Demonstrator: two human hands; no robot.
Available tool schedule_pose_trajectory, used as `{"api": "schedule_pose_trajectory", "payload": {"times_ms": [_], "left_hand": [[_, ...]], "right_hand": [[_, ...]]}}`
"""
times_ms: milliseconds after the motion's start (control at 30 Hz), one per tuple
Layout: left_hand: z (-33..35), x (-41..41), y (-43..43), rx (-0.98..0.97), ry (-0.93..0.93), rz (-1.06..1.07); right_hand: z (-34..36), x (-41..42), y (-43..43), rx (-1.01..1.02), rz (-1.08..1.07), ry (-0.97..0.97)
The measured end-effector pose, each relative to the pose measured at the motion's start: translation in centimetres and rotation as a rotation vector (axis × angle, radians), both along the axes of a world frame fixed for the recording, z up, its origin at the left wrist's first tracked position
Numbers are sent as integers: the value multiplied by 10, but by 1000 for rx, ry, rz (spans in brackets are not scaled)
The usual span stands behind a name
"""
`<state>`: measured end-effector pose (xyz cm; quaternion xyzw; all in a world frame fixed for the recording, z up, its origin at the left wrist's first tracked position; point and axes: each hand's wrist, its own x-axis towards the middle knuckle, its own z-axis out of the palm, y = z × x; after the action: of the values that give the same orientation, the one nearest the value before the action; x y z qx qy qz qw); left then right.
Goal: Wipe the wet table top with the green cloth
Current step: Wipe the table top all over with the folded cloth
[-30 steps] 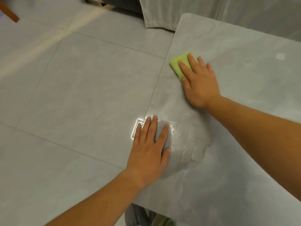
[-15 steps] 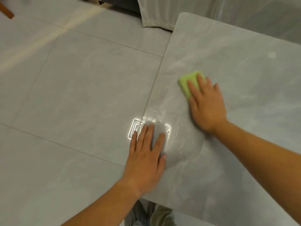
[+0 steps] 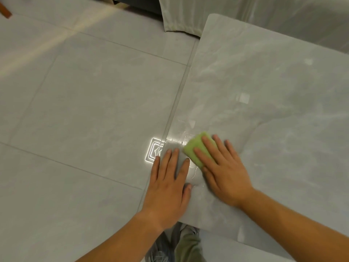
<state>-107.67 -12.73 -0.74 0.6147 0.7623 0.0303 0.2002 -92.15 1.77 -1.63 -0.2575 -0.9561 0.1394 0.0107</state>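
The grey marbled table top fills the right half of the view. A folded green cloth lies on it near the left edge. My right hand presses flat on the cloth with straight fingers, covering its near half. My left hand rests flat on the table's front left corner, just left of the cloth, fingers spread. A thin film of water glistens between the two hands and beyond the cloth.
The table's left edge drops to a grey tiled floor. A pale curtain hangs at the far end. A bright ceiling-light reflection shines on the floor by my left hand. My legs show below the near edge.
My right hand has dragged the green cloth from the far part of the table toward me, until it lies beside my left hand. The left hand has stayed on the corner.
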Motion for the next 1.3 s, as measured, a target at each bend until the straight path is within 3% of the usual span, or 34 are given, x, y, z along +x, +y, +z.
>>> {"api": "schedule_pose_trajectory", "payload": {"times_ms": [200, 333, 400, 567, 767, 933, 1000, 1200, 1300], "left_hand": [[-8, -6, -15, 45, 9, -29], [-10, -7, -33, 59, -13, -6], [-10, -5, -41, 68, -11, -24], [-11, -2, -44, 51, -7, 4], [-5, 8, -41, 30, 39, -4], [-9, 17, -43, 20, 73, -12], [-13, 17, -44, 45, 77, -11], [-16, 16, -45, 69, 28, 19], [-14, 16, -46, 92, -12, 24]], "right_hand": [[-3, -96, 46, -7, -174, -10], [-5, -39, 3, 13, 229, -17], [-4, -24, 18, 34, 318, -33], [-1, -65, 30, 6, -161, -3], [-6, 30, -19, 2, 94, -22], [3, 46, 43, 2, -429, -85], [3, 38, 28, -5, -507, -65], [-3, 79, -68, -18, 62, -10], [-1, 73, -33, 27, 6, -23]]}}
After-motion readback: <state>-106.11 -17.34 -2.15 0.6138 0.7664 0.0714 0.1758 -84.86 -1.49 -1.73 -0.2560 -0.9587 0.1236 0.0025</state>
